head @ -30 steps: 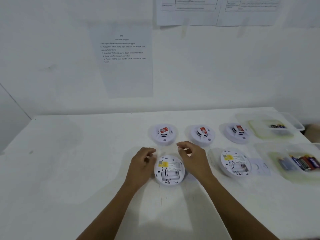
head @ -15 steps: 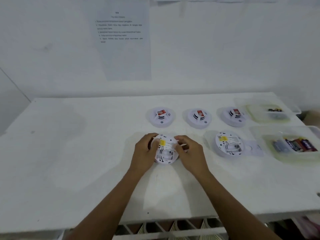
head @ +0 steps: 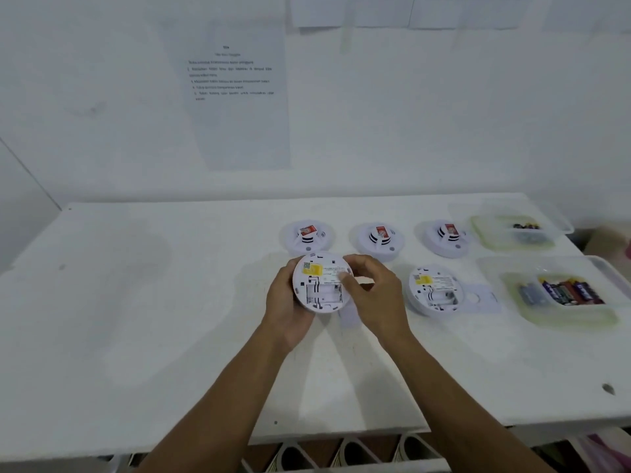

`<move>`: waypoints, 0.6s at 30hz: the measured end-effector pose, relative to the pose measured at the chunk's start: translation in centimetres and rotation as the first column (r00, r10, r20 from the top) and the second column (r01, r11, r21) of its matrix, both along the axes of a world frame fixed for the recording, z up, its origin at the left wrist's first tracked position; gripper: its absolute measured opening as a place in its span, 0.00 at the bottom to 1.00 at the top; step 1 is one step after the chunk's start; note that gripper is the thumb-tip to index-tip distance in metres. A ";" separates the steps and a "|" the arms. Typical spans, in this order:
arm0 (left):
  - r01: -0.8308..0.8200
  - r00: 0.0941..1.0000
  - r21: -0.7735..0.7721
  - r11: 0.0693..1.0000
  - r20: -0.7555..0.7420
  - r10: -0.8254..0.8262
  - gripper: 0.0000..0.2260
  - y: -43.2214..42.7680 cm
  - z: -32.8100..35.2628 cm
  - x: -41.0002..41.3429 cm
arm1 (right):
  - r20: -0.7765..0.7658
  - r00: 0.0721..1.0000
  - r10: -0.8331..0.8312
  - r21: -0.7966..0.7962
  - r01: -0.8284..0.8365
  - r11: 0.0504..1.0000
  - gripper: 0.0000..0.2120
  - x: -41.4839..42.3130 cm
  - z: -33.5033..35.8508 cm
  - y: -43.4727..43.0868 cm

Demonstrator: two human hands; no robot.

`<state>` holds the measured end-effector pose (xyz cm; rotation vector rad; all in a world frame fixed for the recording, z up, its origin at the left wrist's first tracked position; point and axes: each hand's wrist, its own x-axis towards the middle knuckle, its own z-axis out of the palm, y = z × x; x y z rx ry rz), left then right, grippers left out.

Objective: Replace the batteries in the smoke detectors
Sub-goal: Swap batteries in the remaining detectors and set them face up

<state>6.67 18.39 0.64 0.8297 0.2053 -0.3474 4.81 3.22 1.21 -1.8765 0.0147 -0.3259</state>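
Just changed: a second ago the smoke detector (head: 321,285) lay flat between my hands; now it is lifted off the tabletop (head: 136,319), over its middle, back face tipped toward me.
Left hand (head: 290,302): grips the detector's left rim.
Right hand (head: 372,295): fingers curled round the right rim, thumb on the back.
Meaning: I judge the battery bay is presented for work; it looks empty.
Batteries (head: 566,292): in the tray (head: 546,322) by the tabletop's right edge.
Writing: yellow label (head: 316,269), print beside it and wall sheet (head: 235,97) are all too blurred to read; no brand is legible.
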 end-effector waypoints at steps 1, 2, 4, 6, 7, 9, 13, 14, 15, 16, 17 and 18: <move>0.033 0.999 -0.039 0.999 -0.002 -0.033 0.21 -0.2 0.2 0.3 | 0.022 1.000 -0.016 -0.048 0.017 0.999 0.10 0.1 0.2 -0.4; 0.059 0.998 -0.076 0.995 -0.006 -0.059 0.22 -0.6 0.5 0.5 | 0.040 0.999 -0.032 -0.079 0.035 0.996 0.10 0.3 0.4 -0.9; 0.095 0.995 -0.129 0.987 -0.011 -0.097 0.22 -1.6 1.2 1.0 | 0.068 0.996 -0.062 -0.109 0.070 0.992 0.11 0.5 0.8 -1.9; 0.115 0.993 -0.186 0.976 -0.004 -0.118 0.21 -3.3 1.9 1.3 | 0.091 0.993 -0.081 -0.137 0.093 0.986 0.14 0.8 1.4 -3.3; 0.117 0.993 -0.218 0.969 -0.004 -0.121 0.21 -4.3 2.0 1.4 | 0.098 0.991 -0.085 -0.149 0.100 0.984 0.14 0.8 1.6 -4.1; 0.129 0.991 -0.272 0.954 -0.007 -0.136 0.22 -6.4 2.2 1.5 | 0.091 0.992 -0.084 -0.159 0.098 0.982 0.14 1.0 2.2 -6.1; 0.208 0.977 -0.288 0.935 0.012 -0.214 0.25 -11.3 2.8 1.8 | 0.070 0.996 -0.045 -0.205 0.059 0.977 0.12 1.5 3.6 -11.4; 0.218 0.974 -0.283 0.934 0.004 -0.226 0.26 -12.7 3.1 1.9 | 0.069 0.997 -0.033 -0.217 0.047 0.975 0.11 1.7 4.0 -13.0; 0.218 0.974 -0.281 0.935 -0.003 -0.228 0.26 -14.1 3.3 2.0 | 0.065 0.998 -0.020 -0.227 0.034 0.973 0.10 1.9 4.5 -14.7; 0.212 0.975 -0.275 0.938 -0.006 -0.223 0.26 -15.5 3.5 2.1 | 0.056 0.998 -0.007 -0.237 0.020 0.971 0.08 2.3 4.9 -16.5; 0.207 0.976 -0.270 0.940 -0.011 -0.218 0.26 -17.0 3.5 2.3 | 0.052 0.999 0.000 -0.252 0.013 0.968 0.07 2.7 5.4 -18.6; 0.196 0.978 -0.272 0.942 -0.019 -0.209 0.26 -18.4 3.5 2.5 | 0.048 0.999 0.002 -0.273 0.012 0.962 0.06 3.3 5.9 -20.9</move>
